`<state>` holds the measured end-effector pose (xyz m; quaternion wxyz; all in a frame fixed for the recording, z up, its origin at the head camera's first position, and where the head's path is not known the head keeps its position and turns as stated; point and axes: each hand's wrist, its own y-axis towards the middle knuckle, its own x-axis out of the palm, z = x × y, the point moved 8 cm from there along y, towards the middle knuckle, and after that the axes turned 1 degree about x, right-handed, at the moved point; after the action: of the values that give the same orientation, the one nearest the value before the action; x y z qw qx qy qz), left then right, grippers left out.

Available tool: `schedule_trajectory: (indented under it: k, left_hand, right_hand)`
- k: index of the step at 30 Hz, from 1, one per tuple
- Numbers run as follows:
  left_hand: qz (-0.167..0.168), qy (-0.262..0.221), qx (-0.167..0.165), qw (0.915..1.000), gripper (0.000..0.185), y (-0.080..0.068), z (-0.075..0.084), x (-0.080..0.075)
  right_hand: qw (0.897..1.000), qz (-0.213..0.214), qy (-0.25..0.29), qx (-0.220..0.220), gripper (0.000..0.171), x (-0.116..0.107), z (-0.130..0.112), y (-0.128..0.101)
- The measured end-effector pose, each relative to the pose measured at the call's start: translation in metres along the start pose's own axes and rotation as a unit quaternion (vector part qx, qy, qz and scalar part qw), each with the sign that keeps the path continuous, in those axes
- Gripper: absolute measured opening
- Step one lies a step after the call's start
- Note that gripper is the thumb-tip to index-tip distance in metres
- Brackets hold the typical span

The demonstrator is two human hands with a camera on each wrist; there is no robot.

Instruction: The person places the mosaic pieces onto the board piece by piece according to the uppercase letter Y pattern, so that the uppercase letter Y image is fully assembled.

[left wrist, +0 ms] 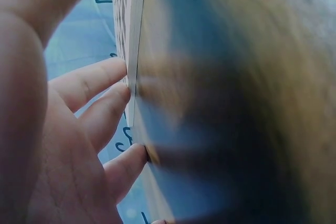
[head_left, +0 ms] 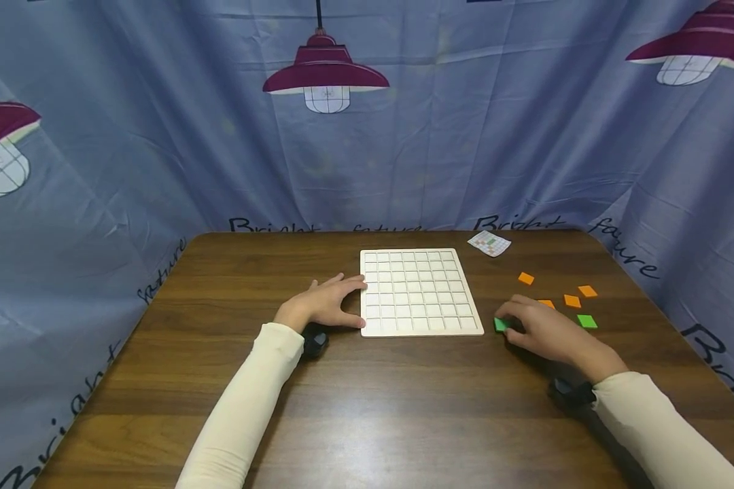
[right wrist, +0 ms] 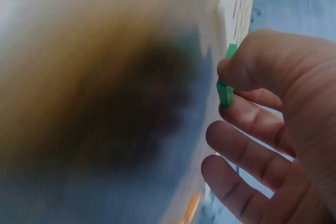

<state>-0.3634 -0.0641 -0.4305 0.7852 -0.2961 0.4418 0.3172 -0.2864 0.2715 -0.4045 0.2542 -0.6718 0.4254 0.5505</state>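
Observation:
A white square board (head_left: 418, 292) divided into a grid of small cells lies flat on the table. My left hand (head_left: 325, 303) is at its left edge, thumb and fingertips spread and touching the rim. The left wrist view shows these fingers (left wrist: 92, 81) fairly straight along the board's side. Right of the board, my right hand (head_left: 541, 331) pinches a small green square tile (head_left: 500, 325) between thumb and fingers, low over the tabletop. In the right wrist view the green tile (right wrist: 226, 95) sticks out on both sides of the thumb tip; the other fingers are loosely bent.
Several orange square tiles (head_left: 571, 301) and another green tile (head_left: 586, 321) lie on the wooden table (head_left: 367, 407) beyond and beside my right hand. A printed card with a coloured grid (head_left: 489, 243) rests near the far edge. A blue curtain (head_left: 367, 170) hangs behind.

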Motion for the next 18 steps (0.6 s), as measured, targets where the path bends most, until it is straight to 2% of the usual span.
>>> schedule_trajectory:
  k: [10,18]
  left_hand:
    - [-0.003,0.0,-0.001,1.0,0.084,0.002,0.0,0.003]
    - [0.003,0.005,-0.003,1.0,0.083,0.0,0.0,0.001]
  right_hand:
    - [0.999,-0.01,0.015,-0.041,0.022,0.022,-0.04,0.073]
    - [0.996,-0.005,0.017,-0.088,0.019,0.03,-0.068,0.102]
